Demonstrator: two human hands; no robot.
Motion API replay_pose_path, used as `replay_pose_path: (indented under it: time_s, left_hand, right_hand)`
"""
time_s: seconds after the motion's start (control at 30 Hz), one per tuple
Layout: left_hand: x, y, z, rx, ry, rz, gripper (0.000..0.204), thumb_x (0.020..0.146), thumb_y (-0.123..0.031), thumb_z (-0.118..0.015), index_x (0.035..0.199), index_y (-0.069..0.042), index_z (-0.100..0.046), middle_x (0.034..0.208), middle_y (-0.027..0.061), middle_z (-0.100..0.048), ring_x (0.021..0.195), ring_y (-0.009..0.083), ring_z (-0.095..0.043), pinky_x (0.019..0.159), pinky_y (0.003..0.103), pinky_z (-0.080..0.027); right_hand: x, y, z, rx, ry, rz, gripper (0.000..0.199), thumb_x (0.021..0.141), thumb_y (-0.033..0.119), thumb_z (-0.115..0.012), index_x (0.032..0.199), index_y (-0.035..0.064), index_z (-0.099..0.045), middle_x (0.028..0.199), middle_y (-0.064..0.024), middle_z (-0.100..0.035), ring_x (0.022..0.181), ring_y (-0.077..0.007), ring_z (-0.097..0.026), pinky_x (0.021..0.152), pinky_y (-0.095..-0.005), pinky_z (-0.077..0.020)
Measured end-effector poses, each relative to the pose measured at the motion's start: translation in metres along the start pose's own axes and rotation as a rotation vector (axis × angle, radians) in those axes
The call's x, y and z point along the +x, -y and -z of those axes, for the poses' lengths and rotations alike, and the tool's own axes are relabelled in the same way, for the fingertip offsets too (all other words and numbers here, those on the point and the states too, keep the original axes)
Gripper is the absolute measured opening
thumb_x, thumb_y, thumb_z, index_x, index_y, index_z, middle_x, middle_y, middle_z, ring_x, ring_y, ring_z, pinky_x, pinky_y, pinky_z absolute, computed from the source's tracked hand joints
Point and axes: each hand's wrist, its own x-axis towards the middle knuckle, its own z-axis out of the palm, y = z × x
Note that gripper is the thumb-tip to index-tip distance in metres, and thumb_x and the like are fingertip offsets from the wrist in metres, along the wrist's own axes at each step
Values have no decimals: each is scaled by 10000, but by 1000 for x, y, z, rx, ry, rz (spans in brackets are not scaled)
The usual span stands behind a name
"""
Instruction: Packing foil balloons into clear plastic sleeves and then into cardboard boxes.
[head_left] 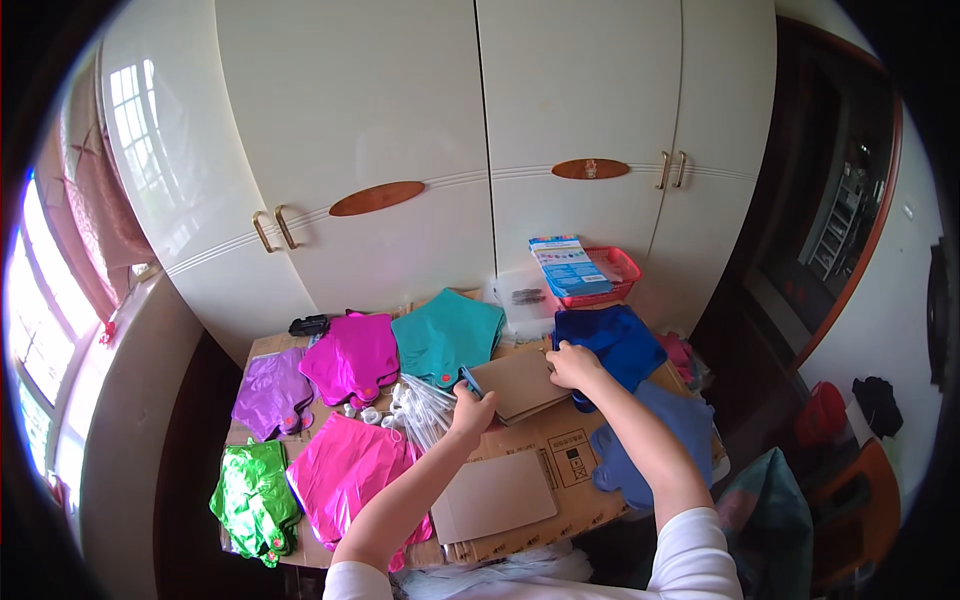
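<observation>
Over the middle of the table, my left hand (474,410) is closed around a small blue-grey object (468,379) whose kind I cannot make out. It is beside the left edge of a folded brown cardboard piece (515,383). My right hand (574,367) has its fingers bent together at the cardboard's far right corner, against the dark blue foil balloons (612,343); what they pinch is hidden. Left of my left hand lie white balloon sticks (424,412) and small white cups (371,415). A second cardboard piece (495,497) lies flat nearer to me.
Flat foil balloons in teal (448,332), magenta (350,357), purple (272,393), green (254,497), pink (350,475) and lighter blue (665,435) ring the table. At the back, a blue packet (568,267) rests on a red basket (622,272). White cabinets (370,100) stand behind.
</observation>
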Motion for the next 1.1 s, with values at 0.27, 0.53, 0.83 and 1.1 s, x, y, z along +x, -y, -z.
replay_pose_path:
  time_s: [0.27, 0.53, 0.83, 1.1]
  left_hand:
    - [-1, 14, -29, -115, -81, -88, 746, 813, -109, -548, 1364, -22, -54, 1118, 189, -487, 877, 227, -591, 586, 347, -562]
    - [-35, -11, 17, 111, -19, -239, 807, 812, -95, -539, 1366, -6, 41, 916, 133, -538, 605, 171, -587, 442, 285, -518]
    - [-46, -8, 24, 50, -6, -154, 827, 826, -111, -547, 1377, -18, 62, 944, 152, -507, 668, 186, -598, 486, 309, -534]
    - [-23, 9, -18, -57, 9, -72, 845, 836, -156, -575, 1373, -94, 75, 957, 124, -547, 614, 189, -599, 543, 343, -554]
  right_hand:
    - [2, -33, -8, 249, -69, 63, 330, 692, 130, -587, 1020, 124, -545, 917, -192, -588, 867, -366, -589, 749, -446, -474]
    - [-15, -7, 4, 122, 8, 21, 518, 640, 214, -699, 1088, 70, -484, 1008, -206, -565, 1004, -393, -537, 828, -433, -475]
    - [9, 12, -34, -158, -206, -158, 428, 749, 112, -594, 1155, 60, -469, 957, -202, -597, 857, -351, -609, 700, -411, -532]
    - [12, 4, -9, 1, -189, -149, 205, 808, 60, -493, 1013, 66, -503, 837, -174, -652, 831, -343, -640, 672, -418, -537]
